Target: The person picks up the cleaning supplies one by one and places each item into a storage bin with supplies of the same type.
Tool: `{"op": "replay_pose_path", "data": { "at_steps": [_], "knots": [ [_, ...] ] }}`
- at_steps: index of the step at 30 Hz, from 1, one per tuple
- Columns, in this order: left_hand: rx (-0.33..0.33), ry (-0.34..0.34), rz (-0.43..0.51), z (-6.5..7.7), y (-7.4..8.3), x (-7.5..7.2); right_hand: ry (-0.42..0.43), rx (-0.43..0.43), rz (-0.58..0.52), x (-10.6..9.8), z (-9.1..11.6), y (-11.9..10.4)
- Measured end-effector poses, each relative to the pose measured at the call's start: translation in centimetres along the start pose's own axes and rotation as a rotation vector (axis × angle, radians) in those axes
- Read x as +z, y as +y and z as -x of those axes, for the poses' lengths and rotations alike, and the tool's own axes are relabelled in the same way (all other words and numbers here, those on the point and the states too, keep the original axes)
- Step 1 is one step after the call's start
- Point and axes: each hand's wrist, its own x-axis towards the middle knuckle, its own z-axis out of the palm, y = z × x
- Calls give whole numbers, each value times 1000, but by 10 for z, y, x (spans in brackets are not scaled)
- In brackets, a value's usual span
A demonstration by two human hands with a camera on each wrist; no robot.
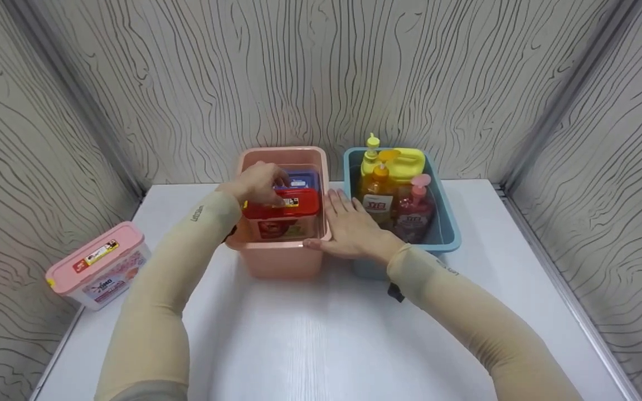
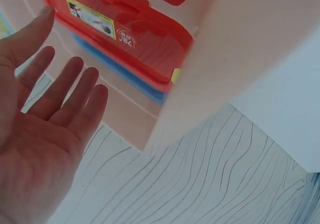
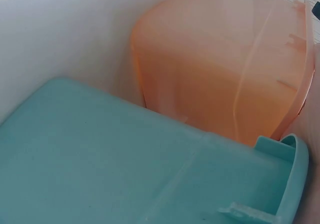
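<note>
Inside the pink bin [image 1: 281,262] stands a box with a red lid [image 1: 305,207], and behind it a blue-lidded box [image 1: 305,181]. My left hand [image 1: 259,182] reaches over the bin, its thumb at the red lid's edge. In the left wrist view the fingers of that left hand [image 2: 60,99] are spread and loosely bent, with nothing between them. My right hand [image 1: 354,227] lies along the pink bin's right rim, fingers straight and thumb at the front corner. In the right wrist view, only the outer walls of the pink bin [image 3: 210,64] and blue-green bin [image 3: 115,149] show clearly.
To the right, the blue-green bin [image 1: 450,236] holds a yellow jug [image 1: 410,161], an orange pump bottle [image 1: 378,195] and a pink-topped pump bottle [image 1: 414,214]. A pink-lidded box [image 1: 101,264] sits at the table's left edge. Wood-patterned panels [image 1: 298,72] enclose the table.
</note>
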Motion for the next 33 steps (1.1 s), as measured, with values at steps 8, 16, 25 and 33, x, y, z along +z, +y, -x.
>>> {"op": "replay_pose_path", "data": {
  "at_steps": [8,16,25,33],
  "knots": [
    [87,86,105,19,-9,-7,-10,6,-1,0,0,0],
    [173,131,157,35,-11,-12,-4,-19,19,-1,1,2],
    [126,178,159,60,-29,-20,-2,-6,16,-1,1,0],
    [99,197,172,80,-55,-23,-5,-5,12,1,0,1]
  ]
}}
